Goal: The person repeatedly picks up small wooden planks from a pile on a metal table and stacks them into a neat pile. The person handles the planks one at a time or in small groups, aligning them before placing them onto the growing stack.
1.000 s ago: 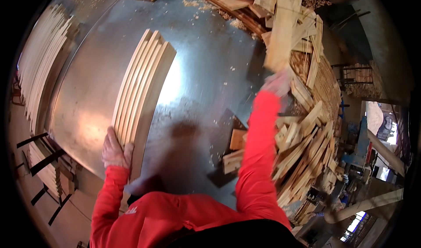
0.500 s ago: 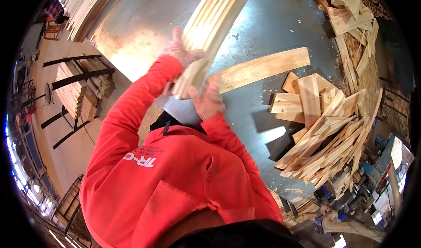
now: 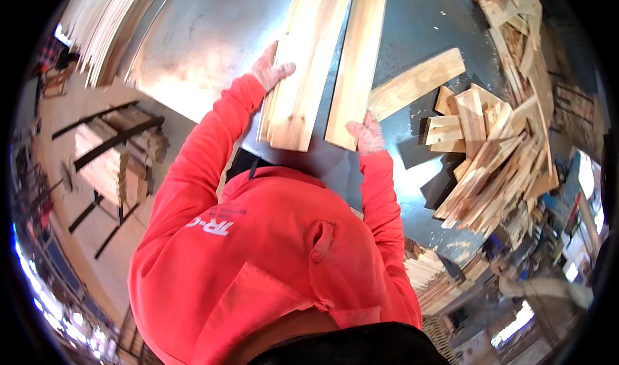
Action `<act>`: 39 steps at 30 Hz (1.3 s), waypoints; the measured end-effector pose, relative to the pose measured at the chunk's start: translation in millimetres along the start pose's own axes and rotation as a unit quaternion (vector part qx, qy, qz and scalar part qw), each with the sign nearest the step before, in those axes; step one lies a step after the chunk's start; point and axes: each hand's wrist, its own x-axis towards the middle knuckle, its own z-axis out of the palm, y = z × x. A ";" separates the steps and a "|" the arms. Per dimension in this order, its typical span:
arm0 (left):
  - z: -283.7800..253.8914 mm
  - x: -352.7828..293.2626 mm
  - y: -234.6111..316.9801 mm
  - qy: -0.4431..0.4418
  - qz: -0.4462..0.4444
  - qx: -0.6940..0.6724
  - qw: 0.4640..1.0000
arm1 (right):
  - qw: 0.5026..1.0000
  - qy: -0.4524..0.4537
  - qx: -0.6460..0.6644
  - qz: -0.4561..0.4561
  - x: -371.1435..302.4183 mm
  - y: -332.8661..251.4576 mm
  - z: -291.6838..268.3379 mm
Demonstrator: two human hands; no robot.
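Observation:
Both my hands wear thin pale gloves. My left hand (image 3: 272,68) grips the left edge of a stack of long planed boards (image 3: 306,62), thumb on top and fingers down the side. A single wooden board (image 3: 358,62) lies just right of the stack, a narrow gap between them at the near end. My right hand (image 3: 367,135) is closed on that board's near right corner, thumb on its face; the fingers underneath are hidden. Behind it a shorter board (image 3: 422,81) lies slantwise on the metal table (image 3: 213,49).
A heap of wood offcuts (image 3: 487,165) covers the table's right side, and more scrap (image 3: 525,42) lines its far right edge. Long strips (image 3: 116,29) are stacked at the far left. A black-framed rack (image 3: 106,162) holding boards stands on the floor at left.
The stack has been turned flatter, showing its wide faces. One board now lies apart on the right, and my right hand has moved right with it.

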 end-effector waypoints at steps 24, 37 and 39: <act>-116.8 -58.5 88.9 0.001 -0.085 0.562 0.823 | 0.778 0.184 -0.508 -0.320 289.7 -324.9 283.9; -172.8 -9.1 36.6 -0.207 -0.059 -0.208 0.954 | 0.991 0.115 -0.029 -0.069 116.6 -7.1 186.2; -161.8 1.2 -8.1 -0.271 -0.240 -0.490 0.793 | 0.992 0.024 0.117 -0.028 88.0 16.7 202.1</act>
